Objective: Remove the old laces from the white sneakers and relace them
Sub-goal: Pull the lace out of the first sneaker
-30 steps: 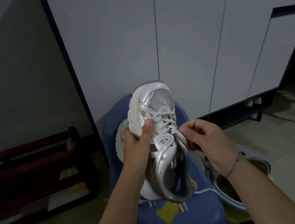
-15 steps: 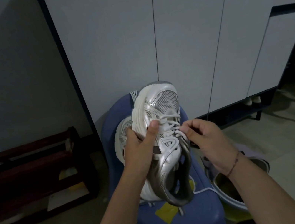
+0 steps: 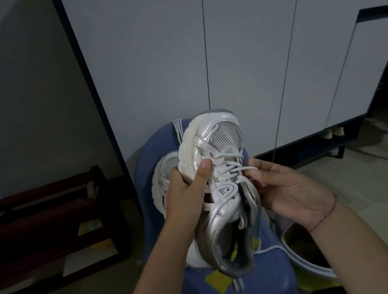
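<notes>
The person's left hand (image 3: 187, 195) gripped a white and silver mesh sneaker (image 3: 226, 208) by its middle, thumb curled over the upper beside the eyelets and fingers wrapped under the sole, holding it toe-up, off the blue padded seat (image 3: 265, 286) below. A white flat lace (image 3: 232, 166) was threaded in crossings through the upper eyelets. The right hand (image 3: 286, 189) sat at the lace's right side with its fingertips (image 3: 252, 162) against a loop; from where I stood I could not tell whether they pinched it or only touched it. A second white sneaker (image 3: 165, 174) lay on the seat toward its back left edge, partly hidden by the first, and 1 loose white cord (image 3: 266, 250) trailed to the seat's right edge. A pale round bucket (image 3: 314, 275) stood just beside the seat on the right, a dark wooden rack (image 3: 46, 222) to the left. The shoe looked light, with a chunky, firm sole and soft mesh that would dent under pressure, so the sole and midfoot seemed the best hold. The lace looked limp and thin, best taken near an eyelet with 2 fingertips and drawn out crossing by crossing, since a hard tug might bunch it.
</notes>
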Tool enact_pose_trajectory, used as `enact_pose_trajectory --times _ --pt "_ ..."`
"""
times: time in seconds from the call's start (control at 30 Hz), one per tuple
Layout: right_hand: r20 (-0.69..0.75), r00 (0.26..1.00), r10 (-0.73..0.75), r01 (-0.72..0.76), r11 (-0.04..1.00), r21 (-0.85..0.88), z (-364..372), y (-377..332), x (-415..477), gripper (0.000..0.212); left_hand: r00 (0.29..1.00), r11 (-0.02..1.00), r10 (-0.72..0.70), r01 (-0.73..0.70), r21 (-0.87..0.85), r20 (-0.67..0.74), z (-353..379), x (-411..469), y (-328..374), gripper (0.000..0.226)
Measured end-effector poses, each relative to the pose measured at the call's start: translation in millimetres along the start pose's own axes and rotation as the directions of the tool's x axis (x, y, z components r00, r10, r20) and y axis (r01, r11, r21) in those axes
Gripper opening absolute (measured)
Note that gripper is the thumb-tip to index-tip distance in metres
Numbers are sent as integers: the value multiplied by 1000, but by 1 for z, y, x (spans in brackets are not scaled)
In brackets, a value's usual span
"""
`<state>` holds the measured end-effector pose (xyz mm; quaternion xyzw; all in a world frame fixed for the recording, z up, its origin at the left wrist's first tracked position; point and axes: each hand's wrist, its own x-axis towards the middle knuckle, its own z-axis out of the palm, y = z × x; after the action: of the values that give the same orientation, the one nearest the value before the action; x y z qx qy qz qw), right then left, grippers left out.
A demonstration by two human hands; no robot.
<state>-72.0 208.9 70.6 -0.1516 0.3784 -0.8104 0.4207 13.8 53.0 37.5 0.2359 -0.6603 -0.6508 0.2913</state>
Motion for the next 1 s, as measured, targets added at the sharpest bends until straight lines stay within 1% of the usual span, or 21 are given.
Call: enact_pose_trajectory --times 0.1,0.17,0.23,0.27,0.3,0.37,0.4,0.43,0.47,0.5,0.53,0.6,0.67,0.7,0.77,0.8,0.87,0.93,0.97,1.0 --pt "-82 995 -58 42 981 -191 -2 9 5 21 999 995 -49 50 -81 9 0 0 -1 72" --pt "-97 987 -128 95 952 -291 -2 16 7 15 998 991 -50 54 -122 33 0 0 0 68" --pt "-105 974 -199 144 910 -390 -1 19 9 8 999 991 -44 47 -129 25 0 0 1 67" --pt "-107 970 -219 155 894 -421 1 19 9 11 999 993 -41 42 -114 16 0 0 2 69" --pt "-123 967 -224 153 893 -423 1 19 10 18 999 995 -36 36 -90 10 0 1 2 72" --pt "-161 975 -155 98 945 -313 3 16 10 33 999 998 -39 39 -47 4 0 0 1 74" --pt "-158 983 -92 56 974 -218 4 13 8 36 999 999 -41 42 -35 5 -1 1 1 73" --pt "-126 992 -21 5 992 -125 3 9 7 32 999 999 -41 41 -27 11 -1 1 1 73" --pt "-70 996 53 -56 998 -39 4 4 5 24 999 999 -35 36 -17 16 -1 1 3 74" --pt "-5 995 101 -101 995 25 1 1 4 23 1000 1000 -25 25 -2 17 -1 1 3 76" --pt "42 991 129 -131 990 59 -1 -1 3 32 1000 1000 -13 13 14 10 -1 1 4 78" --pt "47 991 122 -125 989 73 -7 0 4 41 1000 1000 -12 12 18 -6 -1 1 3 78" --pt "-24 998 56 -56 998 12 -8 2 5 38 999 999 -32 32 -31 -5 -1 -1 3 65" --pt "-59 998 12 -16 998 -61 -7 4 6 30 999 997 -39 40 -61 6 -1 -1 3 59" --pt "-94 991 -95 71 970 -233 -4 10 6 7 999 995 -34 35 -91 18 -1 -2 4 58" --pt "-117 981 -152 110 945 -307 -4 13 7 4 999 995 -31 33 -99 16 -1 -3 5 60" --pt "-145 958 -246 154 872 -464 -4 15 8 7 1000 993 -28 29 -112 13 0 -3 6 63" --pt "-120 957 -265 147 797 -585 -3 17 7 12 999 994 -39 39 -104 5 1 -3 5 63" --pt "-116 961 -250 137 798 -587 -1 17 8 13 999 995 -49 48 -92 -3 0 -2 4 62" --pt "-138 964 -226 123 844 -522 0 16 8 14 998 995 -60 59 -81 -4 0 -2 4 62"
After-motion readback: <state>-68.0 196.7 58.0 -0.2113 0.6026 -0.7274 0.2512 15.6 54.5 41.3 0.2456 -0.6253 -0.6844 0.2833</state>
